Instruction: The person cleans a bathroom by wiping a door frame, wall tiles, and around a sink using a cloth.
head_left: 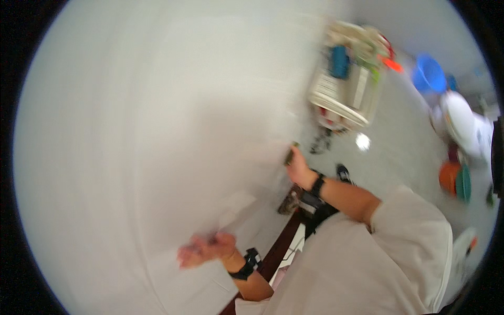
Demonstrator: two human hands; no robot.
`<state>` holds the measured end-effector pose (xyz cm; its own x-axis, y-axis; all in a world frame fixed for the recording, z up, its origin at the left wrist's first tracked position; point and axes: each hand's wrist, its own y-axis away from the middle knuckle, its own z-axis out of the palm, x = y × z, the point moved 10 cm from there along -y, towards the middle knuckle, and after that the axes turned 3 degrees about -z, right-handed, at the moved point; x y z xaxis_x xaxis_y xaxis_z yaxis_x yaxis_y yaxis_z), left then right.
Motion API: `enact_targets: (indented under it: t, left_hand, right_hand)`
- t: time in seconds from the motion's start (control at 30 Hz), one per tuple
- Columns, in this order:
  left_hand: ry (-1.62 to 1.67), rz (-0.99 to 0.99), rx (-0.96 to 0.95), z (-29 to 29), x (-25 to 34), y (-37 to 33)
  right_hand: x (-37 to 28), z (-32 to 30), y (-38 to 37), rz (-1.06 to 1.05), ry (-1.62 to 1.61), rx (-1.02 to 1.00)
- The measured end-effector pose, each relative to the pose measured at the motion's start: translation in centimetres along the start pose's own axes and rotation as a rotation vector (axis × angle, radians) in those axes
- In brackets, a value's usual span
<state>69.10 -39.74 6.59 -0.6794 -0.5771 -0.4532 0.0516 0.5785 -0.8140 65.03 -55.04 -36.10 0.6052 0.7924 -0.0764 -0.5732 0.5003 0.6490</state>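
Note:
My right hand (298, 167) is closed around a small, dark olive-green flat piece (291, 154), held up against the pale background. Blur hides exactly what kind of thing it is. Lower and to the left, my left hand (208, 249) reaches over a broad white surface (131, 131) with its fingers stretched out. Motion smears it; a dark patch between thumb and fingers looks like shadow, and no held thing can be made out. Black bands circle both wrists. Whether either hand touches the white surface cannot be told.
A cream plastic basket (341, 107) with bottles and boxes stands at the upper right. Beyond it are a blue bucket (429, 74), a white rounded container (458, 118), and orange (449, 176) and green (463, 184) tubs. A dark brown edge (281, 247) runs beside my body.

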Motion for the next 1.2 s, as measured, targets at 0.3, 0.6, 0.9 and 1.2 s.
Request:
enact_targets:
  t: [0.3, 0.6, 0.9, 1.2]
  left_hand:
    - [0.577, -0.217, -0.053, -6.3, -2.7, -1.3]
    - [1.174, -0.284, 0.603, -35.6, -15.4, -6.4]
    - [1.118, -0.226, 0.599, -48.1, -16.6, -5.6]
    - [0.304, -0.681, 0.235, -49.1, -19.3, 0.0]
  right_hand:
    - [0.9, 8.9, 12.0, 0.209, 0.023, -0.395]
    - [6.3, 11.1, 19.8, 0.282, 0.028, -0.383]
    - [19.3, 12.3, 32.5, 0.638, 0.19, -0.608]
    - [33.5, 17.7, 48.3, 0.764, 0.493, -1.183]
